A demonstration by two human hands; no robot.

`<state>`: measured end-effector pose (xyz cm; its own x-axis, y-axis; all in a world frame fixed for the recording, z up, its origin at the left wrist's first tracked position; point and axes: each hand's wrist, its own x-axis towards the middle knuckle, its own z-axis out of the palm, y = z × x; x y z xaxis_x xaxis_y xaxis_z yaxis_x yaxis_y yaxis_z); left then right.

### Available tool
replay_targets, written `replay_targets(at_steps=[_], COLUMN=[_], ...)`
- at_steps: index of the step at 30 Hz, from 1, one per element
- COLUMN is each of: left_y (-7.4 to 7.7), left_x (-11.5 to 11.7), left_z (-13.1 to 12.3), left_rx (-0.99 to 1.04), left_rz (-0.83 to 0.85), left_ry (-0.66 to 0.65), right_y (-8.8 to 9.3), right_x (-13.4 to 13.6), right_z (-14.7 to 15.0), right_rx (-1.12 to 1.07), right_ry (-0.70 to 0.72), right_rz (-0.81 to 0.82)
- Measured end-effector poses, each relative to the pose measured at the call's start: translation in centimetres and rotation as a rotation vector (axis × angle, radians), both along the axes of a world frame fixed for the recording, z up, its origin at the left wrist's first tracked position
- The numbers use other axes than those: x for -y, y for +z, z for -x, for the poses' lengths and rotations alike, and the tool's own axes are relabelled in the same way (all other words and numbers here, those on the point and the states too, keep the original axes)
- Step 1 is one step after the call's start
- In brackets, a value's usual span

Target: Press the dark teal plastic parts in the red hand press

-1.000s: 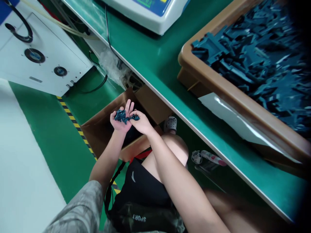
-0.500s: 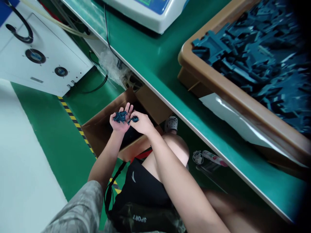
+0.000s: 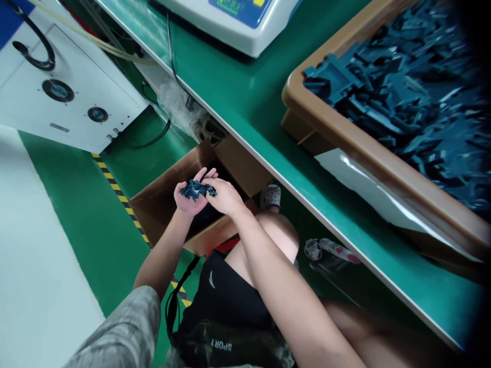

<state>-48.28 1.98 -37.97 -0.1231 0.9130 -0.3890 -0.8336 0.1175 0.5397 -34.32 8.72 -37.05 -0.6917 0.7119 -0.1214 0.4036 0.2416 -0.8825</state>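
Two hands (image 3: 187, 199) (image 3: 226, 197); green workbench (image 3: 238, 102); green floor (image 3: 80, 214)

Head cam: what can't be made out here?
Head view, dark blue plastic pieces in the left hand: too small to tell their shapes, partly covered by the right hand.
Head view, cardboard box: contents hidden by both hands and shadow.
Head view, blue display: cut off by the top edge, readout unreadable.
Head view, brown tray: far side lost in dark blur at the right edge.
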Motion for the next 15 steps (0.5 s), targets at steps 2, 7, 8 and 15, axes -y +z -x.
replay_targets(at_steps=[2,7,8,15], left_y=[0.23,0.79,0.89,0.94], left_x=[-0.02,-0.12,-0.15,-0.03], left_z=[0.00,0.34,0.38,0.73], left_rx=[-0.007,-0.012,-0.010,-0.008], left_rz=[0.024,-0.013,-0.027,0.005], left_ry=[0.009,0.091,0.094,0.114], right_y=[-0.08,-0.09,-0.08,-0.22], right_x=[-0.06,0.05,0.11,0.18], right_z=[-0.07,-0.25,-0.24,-0.52], right_rx=[-0.002,-0.052,-0.063,-0.081], right_ry=[-0.016,-0.046,-0.050,-0.053], right_rz=[-0.024,-0.096,-0.103,-0.094])
